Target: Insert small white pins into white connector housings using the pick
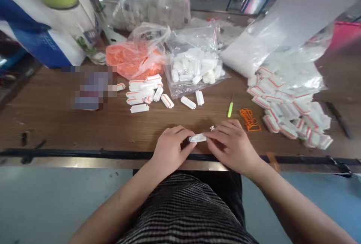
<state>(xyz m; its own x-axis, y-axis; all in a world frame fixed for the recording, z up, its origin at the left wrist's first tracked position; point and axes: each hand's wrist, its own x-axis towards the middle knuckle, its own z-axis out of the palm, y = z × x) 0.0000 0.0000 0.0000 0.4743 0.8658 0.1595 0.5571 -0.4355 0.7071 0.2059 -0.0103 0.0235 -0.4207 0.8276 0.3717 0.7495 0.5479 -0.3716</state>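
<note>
Between my two hands, just above the table's front edge, is a small white plastic piece (198,138) with faint dark markings. My left hand (172,147) pinches its left end between thumb and fingers. At its right end, my right hand (229,144) grips with the fingertips. A tiny white bit (212,127) lies by the right fingers. Two loose white pieces, one (188,102) lying slanted and one (199,98) more upright in view, rest beyond my hands. Several orange frames (248,119) and a screwdriver with a yellow-green handle (230,109) lie beyond my right hand.
A heap of white pieces with orange edging (287,108) lies right, a smaller group (143,91) left. Behind stand a bag of orange parts (135,59) and a clear bag of white parts (197,65). A dark pen-like tool (339,119) lies far right.
</note>
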